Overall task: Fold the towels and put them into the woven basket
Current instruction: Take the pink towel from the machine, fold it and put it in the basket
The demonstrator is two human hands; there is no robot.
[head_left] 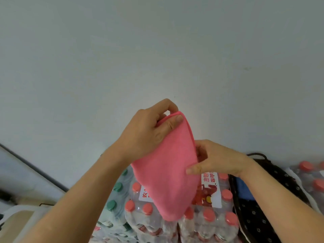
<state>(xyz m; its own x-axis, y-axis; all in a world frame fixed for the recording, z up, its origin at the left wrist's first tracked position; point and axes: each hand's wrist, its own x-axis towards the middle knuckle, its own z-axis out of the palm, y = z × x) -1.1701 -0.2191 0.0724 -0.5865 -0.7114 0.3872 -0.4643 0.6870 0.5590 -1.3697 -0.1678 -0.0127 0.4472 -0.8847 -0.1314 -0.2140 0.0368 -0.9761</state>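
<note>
A pink towel [168, 172], folded over on itself, hangs in the air in front of a pale wall. My left hand [149, 130] pinches its top edge between thumb and fingers. My right hand [213, 159] grips the towel's right edge lower down, thumb in front and fingers behind the cloth. The towel's lower end hangs free above packs of bottles. No woven basket is in view.
Shrink-wrapped packs of water bottles with red caps [208, 218] and green caps [112, 204] lie below the hands. A dark patterned bag [254, 216] with something blue inside sits to the right. A pale bin edge [21, 220] shows at the lower left.
</note>
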